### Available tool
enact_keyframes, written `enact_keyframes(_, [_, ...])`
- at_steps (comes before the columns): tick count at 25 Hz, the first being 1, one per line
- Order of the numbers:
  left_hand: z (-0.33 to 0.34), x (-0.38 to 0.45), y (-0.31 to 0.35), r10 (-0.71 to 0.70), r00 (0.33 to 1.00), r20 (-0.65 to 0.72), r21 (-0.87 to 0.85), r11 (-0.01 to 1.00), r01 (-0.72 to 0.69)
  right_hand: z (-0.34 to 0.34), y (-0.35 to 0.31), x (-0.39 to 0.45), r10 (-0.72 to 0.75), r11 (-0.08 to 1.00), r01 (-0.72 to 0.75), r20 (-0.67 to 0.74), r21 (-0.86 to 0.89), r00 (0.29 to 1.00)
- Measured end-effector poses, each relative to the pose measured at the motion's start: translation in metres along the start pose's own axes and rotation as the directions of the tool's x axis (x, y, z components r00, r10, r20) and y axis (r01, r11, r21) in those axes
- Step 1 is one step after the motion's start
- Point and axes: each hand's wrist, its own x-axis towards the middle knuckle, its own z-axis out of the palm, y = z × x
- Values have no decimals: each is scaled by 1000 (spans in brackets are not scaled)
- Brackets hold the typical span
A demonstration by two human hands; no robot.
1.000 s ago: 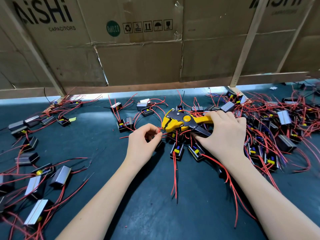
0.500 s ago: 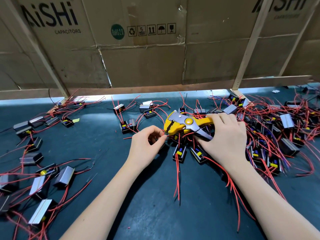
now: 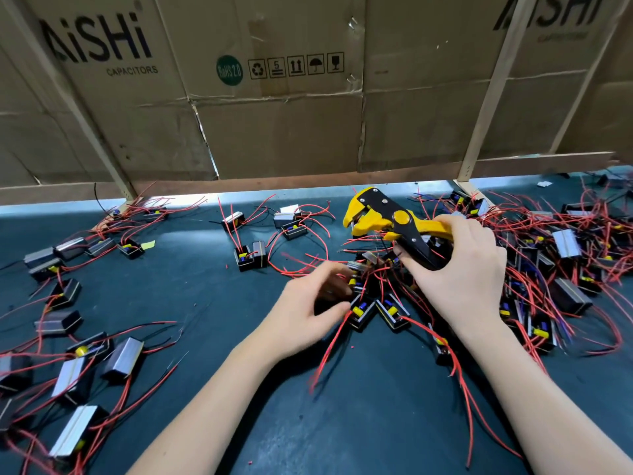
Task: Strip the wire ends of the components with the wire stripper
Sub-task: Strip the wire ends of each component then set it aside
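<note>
Wire stripper (image 3: 394,222), yellow and black, sits in my right hand (image 3: 459,279), fingers wrapped round its handles, head raised above the tabletop (image 3: 205,303). My left hand (image 3: 308,310) is blurred, fingers curled at a cluster of components (image 3: 373,303) with red wires; whether it grips one I cannot tell.

Dark green table (image 3: 342,423) strewn with small red-wired components (image 3: 247,258)
</note>
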Motion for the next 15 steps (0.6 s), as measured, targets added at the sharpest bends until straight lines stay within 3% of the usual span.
enact_keyframes(1, [2,0,1,6,998,57,-17,1000,-5,-1,0,0,-3,1000,3,0,1,1000])
enact_keyframes(3, [0,1,0,19,999,38,-20,1000,-19,-2,-2,-1,-11,1000,11,-5,20,1000])
enact_keyframes(6, [-17,2,-5,-6,972,-235,37,999,15,-5,-6,0,2,993,-5,24,120,1000])
enact_keyframes(8, [-40,1,-15,-65,881,-468,165,973,159,-8,-7,-1,-2,969,-10,48,247,999])
enact_keyframes(9, [-55,-1,-21,-85,817,-570,275,917,288,-9,-7,0,-5,950,-9,46,311,999])
enact_keyframes(11, [-83,-12,-32,-178,679,-712,417,671,613,-11,-5,1,8,922,-16,22,388,1000])
enact_keyframes(13, [-107,-28,-39,-368,517,-773,366,406,837,-12,-3,3,14,916,-13,1,400,1000])
enact_keyframes(15, [-126,-47,-41,-598,331,-730,226,246,943,-13,-3,3,9,921,-6,-6,390,1000])
